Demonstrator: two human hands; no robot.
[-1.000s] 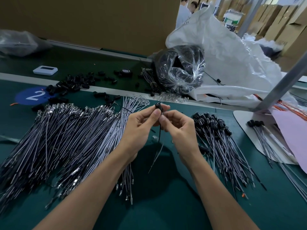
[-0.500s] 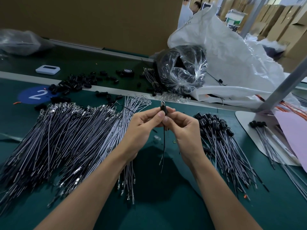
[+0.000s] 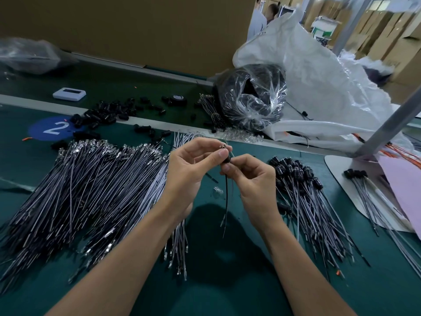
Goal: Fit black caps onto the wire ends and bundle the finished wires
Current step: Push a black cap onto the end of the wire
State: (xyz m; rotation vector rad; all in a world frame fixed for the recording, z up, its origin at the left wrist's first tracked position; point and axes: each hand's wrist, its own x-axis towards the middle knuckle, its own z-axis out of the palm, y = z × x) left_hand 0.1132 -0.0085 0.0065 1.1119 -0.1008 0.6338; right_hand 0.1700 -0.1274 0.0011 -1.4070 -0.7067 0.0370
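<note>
Above the green table, my left hand (image 3: 193, 163) pinches the metal-tipped top end of a thin wire (image 3: 226, 201). My right hand (image 3: 250, 176) grips a black cap (image 3: 227, 159) threaded on that wire just below the tip. The rest of the wire hangs down between my wrists. A large pile of uncapped wires (image 3: 86, 185) spreads to the left. A pile of capped wires (image 3: 305, 190) lies to the right, caps pointing away from me. Loose black caps (image 3: 107, 114) are scattered at the back left.
A clear bag of black parts (image 3: 252, 99) and a big white sack (image 3: 323, 87) stand behind. A white tray (image 3: 337, 169) with a few capped wires (image 3: 360, 179) lies right, by a grey post (image 3: 391, 119). A small white device (image 3: 69, 94) and a tape roll (image 3: 178, 98) sit far back.
The metal wire tip now sticks out above the cap. My right hand has slid down with the cap while my left hand keeps the tip pinched.
</note>
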